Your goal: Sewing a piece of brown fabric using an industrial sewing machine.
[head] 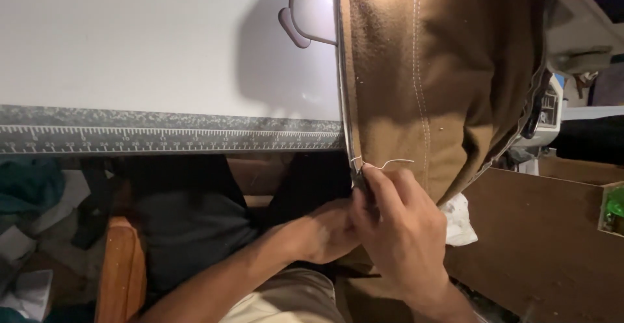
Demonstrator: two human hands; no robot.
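- Head view shows the right hand (396,232) pinching a thin white thread (390,162) at the lower edge of the brown fabric (442,82), fingertips pressed together.
- Left hand (325,232) sits just beside it, under the hem; whether its grip is closed I cannot tell.
- Risk, I think: a hard pull may pucker the light stitching line (419,69) or snap the thread short.
- Fabric hangs over the front edge of the white tabletop (130,43), near the printed ruler strip (162,138); it could slide off.
- Cloth looks thick, matte, slightly fuzzy, with a dark metal zipper (343,89) along its left edge.
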